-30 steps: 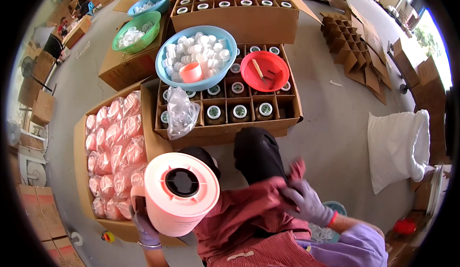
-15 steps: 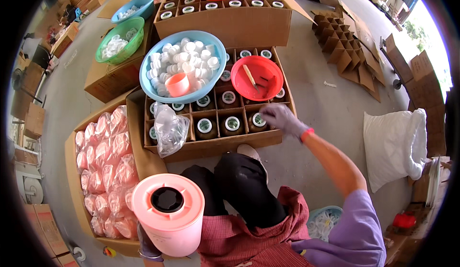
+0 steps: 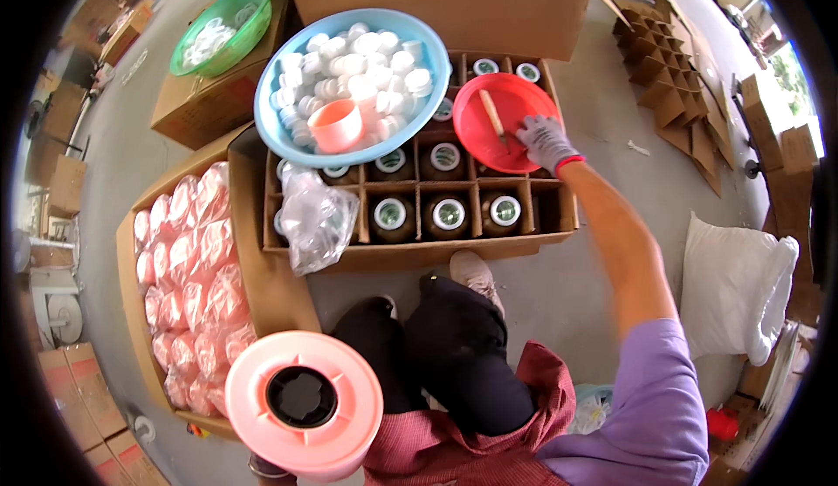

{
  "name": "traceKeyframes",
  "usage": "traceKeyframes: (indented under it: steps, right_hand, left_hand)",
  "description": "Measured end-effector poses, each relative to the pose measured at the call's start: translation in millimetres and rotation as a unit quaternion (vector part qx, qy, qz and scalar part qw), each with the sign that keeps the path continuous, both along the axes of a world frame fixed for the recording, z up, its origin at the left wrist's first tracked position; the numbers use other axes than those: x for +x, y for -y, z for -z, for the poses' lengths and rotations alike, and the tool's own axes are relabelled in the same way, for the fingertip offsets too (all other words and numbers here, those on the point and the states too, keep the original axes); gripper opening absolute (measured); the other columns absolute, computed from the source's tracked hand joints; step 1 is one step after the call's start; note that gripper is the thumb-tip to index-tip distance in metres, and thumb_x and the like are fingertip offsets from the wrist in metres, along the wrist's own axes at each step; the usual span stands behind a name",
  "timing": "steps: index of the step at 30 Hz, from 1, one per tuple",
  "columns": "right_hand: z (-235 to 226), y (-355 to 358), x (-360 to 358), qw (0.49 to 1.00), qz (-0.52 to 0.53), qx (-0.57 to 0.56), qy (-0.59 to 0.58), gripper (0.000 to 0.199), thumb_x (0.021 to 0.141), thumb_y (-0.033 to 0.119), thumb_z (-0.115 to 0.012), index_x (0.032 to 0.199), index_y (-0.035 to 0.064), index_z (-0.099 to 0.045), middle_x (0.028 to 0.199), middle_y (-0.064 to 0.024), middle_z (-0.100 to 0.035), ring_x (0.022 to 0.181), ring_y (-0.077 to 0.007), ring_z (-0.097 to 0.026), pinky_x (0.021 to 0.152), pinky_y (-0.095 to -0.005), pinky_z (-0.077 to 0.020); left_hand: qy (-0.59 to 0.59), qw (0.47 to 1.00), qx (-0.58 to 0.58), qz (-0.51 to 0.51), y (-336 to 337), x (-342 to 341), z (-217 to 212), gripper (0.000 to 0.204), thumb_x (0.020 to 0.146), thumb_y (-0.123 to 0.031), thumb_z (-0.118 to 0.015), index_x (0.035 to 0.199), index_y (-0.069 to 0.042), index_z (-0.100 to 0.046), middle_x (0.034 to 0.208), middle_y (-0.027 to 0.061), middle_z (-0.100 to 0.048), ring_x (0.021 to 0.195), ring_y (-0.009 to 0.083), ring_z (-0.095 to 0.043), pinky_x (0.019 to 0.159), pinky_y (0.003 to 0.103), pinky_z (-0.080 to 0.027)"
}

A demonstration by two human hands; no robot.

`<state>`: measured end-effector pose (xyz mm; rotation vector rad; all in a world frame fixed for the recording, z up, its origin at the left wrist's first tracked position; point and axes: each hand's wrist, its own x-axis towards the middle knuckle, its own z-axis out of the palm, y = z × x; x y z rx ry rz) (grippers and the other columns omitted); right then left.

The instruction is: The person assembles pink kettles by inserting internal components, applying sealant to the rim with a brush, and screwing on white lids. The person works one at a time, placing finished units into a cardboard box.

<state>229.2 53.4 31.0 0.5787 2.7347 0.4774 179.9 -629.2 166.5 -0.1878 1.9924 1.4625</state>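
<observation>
Two hands are at work, and I go from the left. Far left, a box of pink packets (image 3: 188,285) lies on the floor. My left hand (image 3: 266,466) shows only at the lower edge under the pink spool (image 3: 304,401), apparently carrying it; I cannot tell its grip. Further right, a blue bowl (image 3: 353,85) of white caps rests on the carton of jars (image 3: 419,211). My gloved right hand (image 3: 543,141) reaches into the red dish (image 3: 506,119), fingers loosely bent at the wooden stick (image 3: 494,118), not visibly clasping it.
</observation>
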Motion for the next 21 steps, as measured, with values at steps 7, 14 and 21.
traceKeyframes:
  steps: [7, 14, 21]
  right_hand:
    - [-102, 85, 19, 0.623, 0.194, -0.634, -0.416, 0.021, 0.091, 0.026, -0.06, 0.102, 0.007, -0.061, 0.083, -0.0039, -0.065, 0.079, -0.0096, -0.061, 0.066, -0.0239, -0.0502]
    - [-256, 274, 30, 0.663, -0.548, -0.35, -0.371, 0.011, 0.088, 0.016, -0.062, 0.098, 0.0127, -0.061, 0.112, -0.007, -0.058, 0.114, -0.0264, -0.055, 0.097, -0.0593, -0.0416]
    - [-278, 297, 39, 0.675, -0.573, -0.402, -0.234, 0.012, 0.082, 0.011, -0.062, 0.094, 0.0096, -0.06, 0.099, -0.0067, -0.058, 0.099, -0.0248, -0.057, 0.095, -0.051, -0.0459]
  left_hand:
    - [-0.032, 0.995, 0.066, 0.07, -22, -17, -15, 0.034, 0.101, -0.019, -0.048, 0.13, -0.002, -0.052, 0.123, 0.0076, -0.061, 0.108, 0.0165, -0.06, 0.093, 0.032, -0.05]
    - [-0.049, 0.966, 0.164, 0.195, -80, -43, -25, 0.033, 0.1, -0.017, -0.051, 0.13, -0.003, -0.053, 0.123, 0.0068, -0.061, 0.107, 0.0157, -0.06, 0.093, 0.032, -0.05]
    - [-0.265, 0.887, 0.121, 0.358, -109, -47, -42, 0.032, 0.096, -0.02, -0.06, 0.123, -0.005, -0.056, 0.111, 0.0047, -0.064, 0.098, 0.014, -0.063, 0.087, 0.033, -0.051]
